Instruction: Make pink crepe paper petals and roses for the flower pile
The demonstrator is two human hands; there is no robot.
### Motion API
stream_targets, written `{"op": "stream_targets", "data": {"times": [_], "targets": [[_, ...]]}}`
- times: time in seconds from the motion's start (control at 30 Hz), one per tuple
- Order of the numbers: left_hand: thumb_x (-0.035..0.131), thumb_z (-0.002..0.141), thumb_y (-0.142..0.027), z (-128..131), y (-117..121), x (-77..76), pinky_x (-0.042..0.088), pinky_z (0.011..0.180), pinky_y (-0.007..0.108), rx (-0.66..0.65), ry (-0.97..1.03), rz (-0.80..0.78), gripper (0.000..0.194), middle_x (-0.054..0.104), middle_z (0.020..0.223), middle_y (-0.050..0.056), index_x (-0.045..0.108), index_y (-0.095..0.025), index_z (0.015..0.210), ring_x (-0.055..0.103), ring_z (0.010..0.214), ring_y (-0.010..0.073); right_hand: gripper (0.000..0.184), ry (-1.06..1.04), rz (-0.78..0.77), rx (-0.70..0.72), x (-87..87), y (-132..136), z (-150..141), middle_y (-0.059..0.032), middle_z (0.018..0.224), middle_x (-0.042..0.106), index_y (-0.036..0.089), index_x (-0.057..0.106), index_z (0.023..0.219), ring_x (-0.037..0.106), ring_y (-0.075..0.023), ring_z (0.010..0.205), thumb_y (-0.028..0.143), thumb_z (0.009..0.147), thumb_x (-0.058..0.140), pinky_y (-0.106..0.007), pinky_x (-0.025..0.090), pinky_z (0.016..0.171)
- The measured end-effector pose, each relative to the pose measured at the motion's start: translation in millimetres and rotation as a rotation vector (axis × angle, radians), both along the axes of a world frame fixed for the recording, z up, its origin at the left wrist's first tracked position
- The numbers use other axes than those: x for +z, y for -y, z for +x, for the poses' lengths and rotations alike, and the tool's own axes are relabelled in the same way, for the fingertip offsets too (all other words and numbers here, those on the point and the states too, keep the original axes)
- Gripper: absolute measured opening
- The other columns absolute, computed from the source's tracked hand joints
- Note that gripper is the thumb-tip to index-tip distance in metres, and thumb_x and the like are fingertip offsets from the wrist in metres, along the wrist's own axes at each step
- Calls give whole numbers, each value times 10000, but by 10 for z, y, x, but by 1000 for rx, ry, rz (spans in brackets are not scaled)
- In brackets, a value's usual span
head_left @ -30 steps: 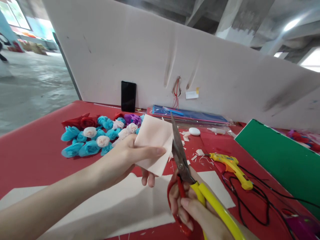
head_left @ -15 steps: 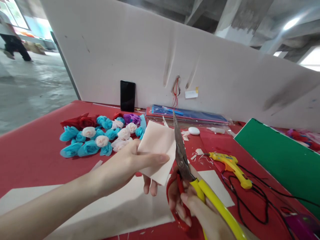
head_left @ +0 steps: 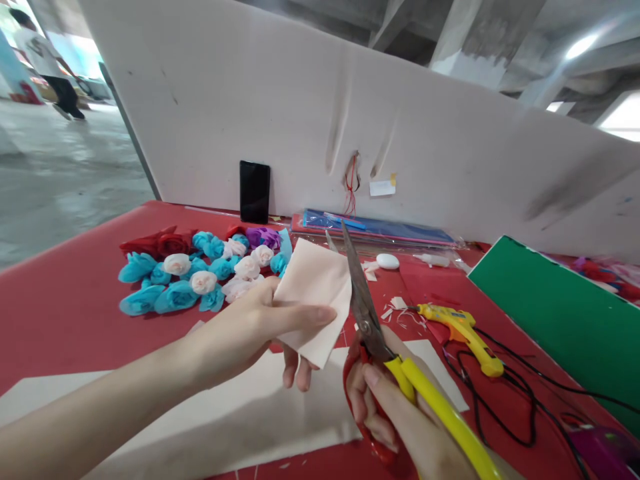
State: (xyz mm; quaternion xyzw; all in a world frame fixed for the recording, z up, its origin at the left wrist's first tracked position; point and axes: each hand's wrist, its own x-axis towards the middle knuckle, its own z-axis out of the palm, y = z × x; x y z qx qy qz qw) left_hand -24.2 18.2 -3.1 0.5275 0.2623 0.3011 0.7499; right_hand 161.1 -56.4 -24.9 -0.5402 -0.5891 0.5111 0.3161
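My left hand [head_left: 280, 327] pinches a folded piece of pale pink paper [head_left: 313, 287] between thumb and fingers, holding it above the table. In my right hand [head_left: 390, 400] is a pair of scissors [head_left: 364, 300] with worn metal blades and red and yellow handles. The blades stand partly apart, pointing away from me, with one blade along the paper's right edge and the other partly hidden behind the paper. A larger sheet of pale paper [head_left: 225, 433] lies on the red table below both hands.
Blue, white, red and purple paper flowers [head_left: 205, 267] lie at the left. To the right are a yellow glue gun [head_left: 465, 330] with black cable, paper scraps [head_left: 399, 305] and a green board [head_left: 555, 320]. A black phone [head_left: 255, 192] leans on the white partition [head_left: 225, 100]. A person [head_left: 47, 63] walks far left.
The scissors and my right hand have shifted slightly to the right. The paper in my left hand has barely moved. The person in the background has moved to the right.
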Motion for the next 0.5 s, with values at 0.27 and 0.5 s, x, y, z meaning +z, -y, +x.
{"op": "stream_targets", "data": {"times": [0.27, 0.5], "targets": [[617, 791, -253, -44, -39, 69, 449, 361, 172, -26, -76, 16, 319, 626, 413, 39, 673, -125, 505, 526, 299, 104, 245, 51, 91, 41, 90, -44, 44, 78, 485, 446, 183, 522, 1006, 415, -89, 400, 380, 949, 388, -217, 387, 439], [607, 763, -254, -101, -87, 108, 328, 289, 123, 5, -183, 36, 306, 627, 395, 24, 642, -124, 489, 553, 325, 97, 291, 48, 90, 150, 173, -86, 122, -81, 1170, 579, 172, 552, 1159, 605, -203, 954, 314, 904, 543, -406, 527, 790]]}}
